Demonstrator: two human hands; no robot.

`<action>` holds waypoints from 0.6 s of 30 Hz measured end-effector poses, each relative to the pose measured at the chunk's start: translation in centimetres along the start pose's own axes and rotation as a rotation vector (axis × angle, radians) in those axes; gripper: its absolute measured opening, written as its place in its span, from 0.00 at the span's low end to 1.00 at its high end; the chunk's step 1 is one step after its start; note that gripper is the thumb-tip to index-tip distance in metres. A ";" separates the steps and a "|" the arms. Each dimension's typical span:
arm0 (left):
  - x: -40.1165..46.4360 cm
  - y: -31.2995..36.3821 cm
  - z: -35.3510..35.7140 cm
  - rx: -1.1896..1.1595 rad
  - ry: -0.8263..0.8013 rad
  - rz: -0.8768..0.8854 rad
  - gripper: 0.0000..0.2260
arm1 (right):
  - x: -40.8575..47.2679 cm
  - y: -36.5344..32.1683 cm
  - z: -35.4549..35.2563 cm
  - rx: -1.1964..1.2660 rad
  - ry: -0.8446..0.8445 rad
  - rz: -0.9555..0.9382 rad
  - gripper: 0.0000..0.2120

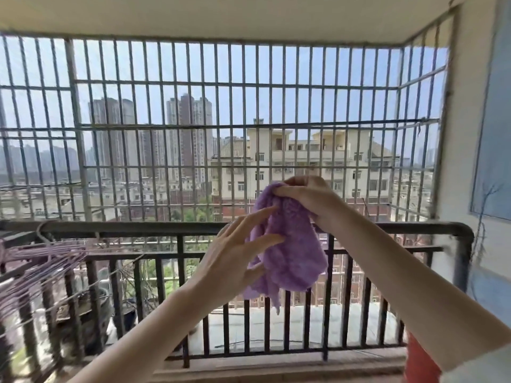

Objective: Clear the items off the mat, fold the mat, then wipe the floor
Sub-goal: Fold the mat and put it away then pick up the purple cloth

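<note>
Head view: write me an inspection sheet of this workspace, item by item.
Surface: floor and mat not in view; only a stone ledge under the railing.
Job's things: purple cloth, bunched, held up in front of the railing.
Clutter: purple hangers at left; pots beyond the railing; red thing at lower right, unclear.
Hands: right hand grips the cloth's top; left hand, fingers straight, touches its side.
Cables: nothing seen.
Surroundings: barred window grille, buildings outside, white wall at right.

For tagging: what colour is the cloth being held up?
Purple cloth, clearest in the head view.
</note>
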State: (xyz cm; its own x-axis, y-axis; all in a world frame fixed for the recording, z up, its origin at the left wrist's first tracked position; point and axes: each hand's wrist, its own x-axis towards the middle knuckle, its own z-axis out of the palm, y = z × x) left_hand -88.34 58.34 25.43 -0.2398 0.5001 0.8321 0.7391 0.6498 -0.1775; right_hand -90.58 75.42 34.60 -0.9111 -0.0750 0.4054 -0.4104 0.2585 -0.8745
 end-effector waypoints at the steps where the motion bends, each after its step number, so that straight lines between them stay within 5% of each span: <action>1: 0.0 -0.1 0.0 -0.023 0.026 -0.007 0.17 | 0.0 0.2 0.1 0.001 -0.006 0.018 0.09; 7: 1.8 0.3 -1.5 -0.271 0.187 -0.149 0.06 | -1.6 0.5 -0.1 -0.073 -0.238 0.050 0.04; 11: 3.2 0.2 -2.3 -0.387 0.123 -0.431 0.13 | -2.9 1.1 -0.7 0.005 -0.502 0.077 0.06; 14: 4.4 0.0 -2.5 -0.383 0.026 -0.595 0.08 | -3.8 1.4 -1.0 0.073 -0.516 0.051 0.08; 18: 5.4 0.5 -2.9 -0.362 -0.078 -0.594 0.12 | -4.2 1.5 -1.2 0.060 -0.425 0.001 0.10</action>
State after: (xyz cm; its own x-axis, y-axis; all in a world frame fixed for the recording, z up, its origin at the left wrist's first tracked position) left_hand -87.50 59.71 31.37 -0.7027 0.1679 0.6914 0.6289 0.6012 0.4931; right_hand -87.31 77.27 31.86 -0.8411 -0.4687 0.2698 -0.4000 0.2033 -0.8937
